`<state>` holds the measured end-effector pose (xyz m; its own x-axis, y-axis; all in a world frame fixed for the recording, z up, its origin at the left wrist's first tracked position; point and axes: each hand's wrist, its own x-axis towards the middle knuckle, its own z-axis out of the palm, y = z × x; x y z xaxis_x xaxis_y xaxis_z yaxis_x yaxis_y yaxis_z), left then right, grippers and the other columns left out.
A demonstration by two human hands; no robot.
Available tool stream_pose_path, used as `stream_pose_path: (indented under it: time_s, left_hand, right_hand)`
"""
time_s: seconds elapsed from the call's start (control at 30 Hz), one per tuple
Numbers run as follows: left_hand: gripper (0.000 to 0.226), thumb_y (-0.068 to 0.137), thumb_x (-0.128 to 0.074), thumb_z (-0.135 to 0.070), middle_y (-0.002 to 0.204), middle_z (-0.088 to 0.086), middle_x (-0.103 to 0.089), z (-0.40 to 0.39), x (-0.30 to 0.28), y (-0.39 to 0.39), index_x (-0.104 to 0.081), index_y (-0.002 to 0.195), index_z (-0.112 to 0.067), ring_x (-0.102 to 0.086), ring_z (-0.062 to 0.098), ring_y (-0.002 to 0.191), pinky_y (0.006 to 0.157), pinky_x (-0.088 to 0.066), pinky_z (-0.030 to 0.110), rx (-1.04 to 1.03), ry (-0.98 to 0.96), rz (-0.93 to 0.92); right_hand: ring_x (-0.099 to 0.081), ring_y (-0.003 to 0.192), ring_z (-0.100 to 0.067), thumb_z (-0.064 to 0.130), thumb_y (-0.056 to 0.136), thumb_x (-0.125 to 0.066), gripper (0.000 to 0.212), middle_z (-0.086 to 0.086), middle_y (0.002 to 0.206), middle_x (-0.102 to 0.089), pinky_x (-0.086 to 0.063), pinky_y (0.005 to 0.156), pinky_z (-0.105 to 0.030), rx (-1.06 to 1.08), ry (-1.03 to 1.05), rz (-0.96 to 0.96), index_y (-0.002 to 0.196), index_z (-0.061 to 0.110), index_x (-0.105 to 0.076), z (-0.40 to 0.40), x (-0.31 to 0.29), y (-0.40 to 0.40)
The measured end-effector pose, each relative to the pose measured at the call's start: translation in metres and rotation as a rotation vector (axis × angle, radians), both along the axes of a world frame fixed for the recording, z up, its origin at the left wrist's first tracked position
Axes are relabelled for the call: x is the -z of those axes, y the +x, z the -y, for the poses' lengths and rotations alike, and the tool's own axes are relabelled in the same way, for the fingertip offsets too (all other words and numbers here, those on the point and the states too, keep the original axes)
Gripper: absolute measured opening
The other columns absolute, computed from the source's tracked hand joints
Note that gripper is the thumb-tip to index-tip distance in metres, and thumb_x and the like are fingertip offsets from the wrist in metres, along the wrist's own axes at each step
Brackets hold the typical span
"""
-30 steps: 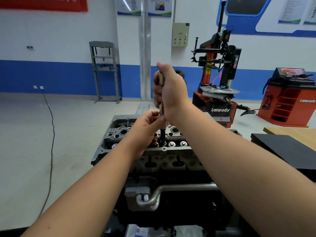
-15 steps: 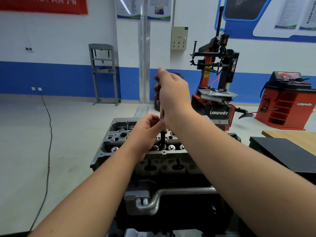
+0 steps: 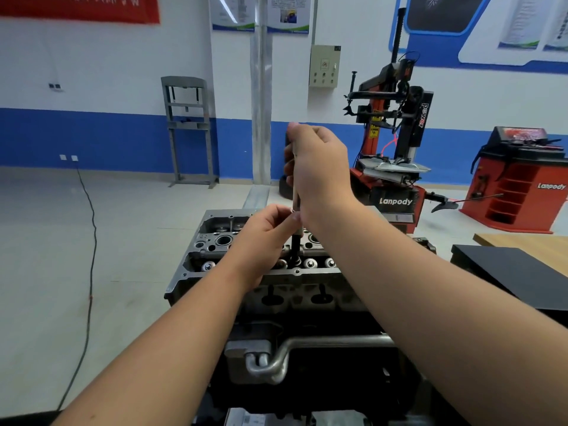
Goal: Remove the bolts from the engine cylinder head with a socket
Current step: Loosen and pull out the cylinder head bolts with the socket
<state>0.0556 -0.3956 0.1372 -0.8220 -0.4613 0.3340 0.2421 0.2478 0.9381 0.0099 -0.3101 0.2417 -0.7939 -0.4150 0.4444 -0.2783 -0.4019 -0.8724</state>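
The grey engine cylinder head [image 3: 215, 241] sits on top of the engine block in front of me. A long socket tool [image 3: 296, 229] stands upright over the head's middle, its dark lower end down among the valve springs. My right hand [image 3: 319, 167] grips the tool's upper shaft from the right. Lower down, my left hand [image 3: 267, 229] pinches the shaft just above the dark socket part. The bolt under the socket is hidden.
A red and black tyre changer [image 3: 393, 155] stands behind the engine. Further right is a red wheel balancer [image 3: 519, 186]. A black panel [image 3: 507, 272] on a wooden table lies at the right. A grey press frame [image 3: 187, 130] stands by the wall, and a black cable [image 3: 90, 256] runs across the floor.
Both hands keep their hold on the socket tool. The right hand's grip has shifted slightly round the shaft. The view has tilted up a little.
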Motion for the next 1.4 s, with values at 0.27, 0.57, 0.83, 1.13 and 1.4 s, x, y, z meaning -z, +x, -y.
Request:
stream_pose_path:
  time_s: [0.27, 0.57, 0.83, 1.13, 1.4]
  left_hand:
    - [0.024, 0.106, -0.048, -0.047, 0.114, -0.015, -0.073, 0.003, 0.003, 0.007, -0.069, 0.117, -0.04, -0.069, 0.003, 0.105, 0.071, -0.055, 0.024, 0.088, -0.051, 0.04]
    - [0.033, 0.095, -0.068, -0.05, 0.099, 0.001, -0.078, -0.005, -0.002, -0.002, -0.07, 0.105, -0.018, -0.072, 0.018, 0.094, 0.085, -0.055, 0.044, -0.044, -0.031, 0.017]
    - [0.034, 0.094, -0.047, -0.064, 0.111, -0.013, -0.076, 0.0, 0.001, 0.007, -0.071, 0.107, -0.043, -0.071, 0.01, 0.106, 0.079, -0.048, 0.036, 0.041, -0.042, 0.052]
    - [0.025, 0.105, -0.053, -0.047, 0.089, -0.013, -0.076, -0.002, 0.003, 0.0, -0.071, 0.104, -0.03, -0.062, -0.003, 0.066, 0.062, -0.042, 0.026, -0.034, -0.039, 0.002]
    - [0.013, 0.103, -0.06, -0.04, 0.092, -0.014, -0.073, -0.004, 0.004, -0.001, -0.066, 0.111, -0.031, -0.065, 0.001, 0.081, 0.062, -0.047, 0.018, -0.021, -0.068, -0.014]
  right_hand:
    - [-0.027, 0.042, -0.013, 0.039, 0.093, -0.054, 0.041, 0.007, 0.049, -0.034, -0.028, 0.043, -0.023, -0.422, 0.118, 0.001, 0.056, 0.023, -0.048, -0.006, -0.008, -0.016]
    - [-0.041, 0.062, -0.017, 0.032, 0.096, -0.055, 0.025, 0.001, 0.066, -0.047, -0.037, 0.059, -0.034, 0.051, 0.129, -0.022, 0.077, 0.016, -0.05, 0.002, -0.006, 0.003]
    - [-0.021, 0.043, -0.014, 0.035, 0.093, -0.051, 0.041, 0.007, 0.047, -0.028, -0.024, 0.044, -0.024, -0.505, 0.19, -0.007, 0.055, 0.022, -0.042, -0.008, -0.011, -0.02]
    - [-0.046, 0.059, -0.015, 0.045, 0.092, -0.06, 0.031, 0.005, 0.062, -0.053, -0.04, 0.06, -0.033, -0.06, 0.094, 0.116, 0.079, 0.018, -0.058, -0.003, 0.001, -0.003]
    - [-0.02, 0.046, -0.015, 0.04, 0.093, -0.045, 0.044, 0.007, 0.046, -0.029, -0.02, 0.049, -0.028, -0.568, 0.173, 0.039, 0.054, 0.02, -0.044, -0.01, -0.008, -0.021]
